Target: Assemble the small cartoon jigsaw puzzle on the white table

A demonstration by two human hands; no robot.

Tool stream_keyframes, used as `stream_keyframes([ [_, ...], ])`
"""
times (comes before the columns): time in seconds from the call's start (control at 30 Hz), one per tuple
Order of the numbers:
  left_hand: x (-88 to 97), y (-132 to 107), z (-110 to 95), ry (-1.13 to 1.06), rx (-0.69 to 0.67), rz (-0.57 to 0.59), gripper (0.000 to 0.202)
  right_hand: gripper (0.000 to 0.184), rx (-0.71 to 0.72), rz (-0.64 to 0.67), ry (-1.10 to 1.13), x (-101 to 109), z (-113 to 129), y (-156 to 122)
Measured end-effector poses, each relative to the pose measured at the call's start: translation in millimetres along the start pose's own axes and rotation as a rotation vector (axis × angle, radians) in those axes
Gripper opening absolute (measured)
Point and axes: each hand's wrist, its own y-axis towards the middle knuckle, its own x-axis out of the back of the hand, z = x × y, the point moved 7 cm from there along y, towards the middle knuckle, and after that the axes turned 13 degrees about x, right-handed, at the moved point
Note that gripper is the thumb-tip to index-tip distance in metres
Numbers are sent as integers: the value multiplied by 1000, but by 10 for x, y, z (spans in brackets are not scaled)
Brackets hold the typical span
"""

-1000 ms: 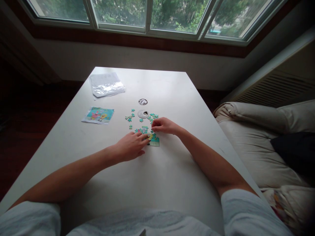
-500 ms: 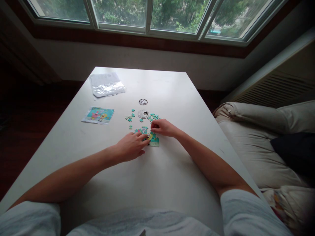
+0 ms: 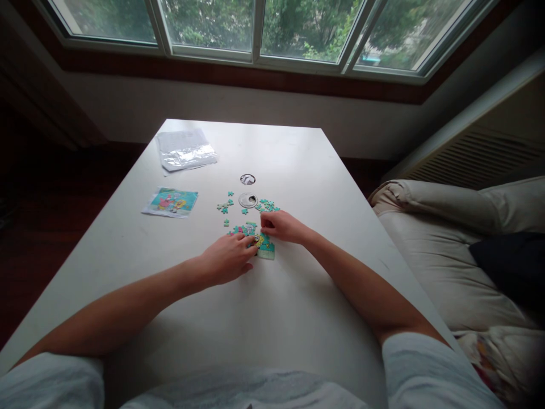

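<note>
A partly joined jigsaw puzzle (image 3: 266, 250) in teal, yellow and pink lies on the white table. My left hand (image 3: 229, 257) rests over its left and near side, fingers stretched out flat and covering part of the picture. At the upper right edge of the puzzle, my right hand (image 3: 281, 225) has its thumb and fingers pinched together. Whatever sits between those fingertips is hidden. Loose teal puzzle pieces (image 3: 267, 205) are heaped just beyond the right hand, and more loose pieces (image 3: 225, 207) are scattered beyond the left hand.
A round grey disc (image 3: 248, 200) and a smaller dark-rimmed disc (image 3: 247, 179) lie past the puzzle. To the left are a cartoon picture sheet (image 3: 171, 202) and a clear plastic bag with papers (image 3: 187, 150). A beige sofa (image 3: 419, 255) stands right of the table (image 3: 281, 150).
The puzzle has turned very slightly under my hands, its near right corner shifting a little toward me. Both hands keep nearly the same pose. The camera view has tilted a little.
</note>
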Motion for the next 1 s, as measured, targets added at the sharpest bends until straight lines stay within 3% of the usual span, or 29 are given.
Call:
stream_keyframes([
  [0.4,-70,-50,-27,37,-8,-34,47,7,5,-20,90,21,11,3],
  [0.7,-87,-136,-134,78,-9,-12,56,21,-136,-419,123,377,-257,-90],
  [1.0,-67,-179,-172,82,-26,1,54,19,-196,-492,19,486,-518,-162],
])
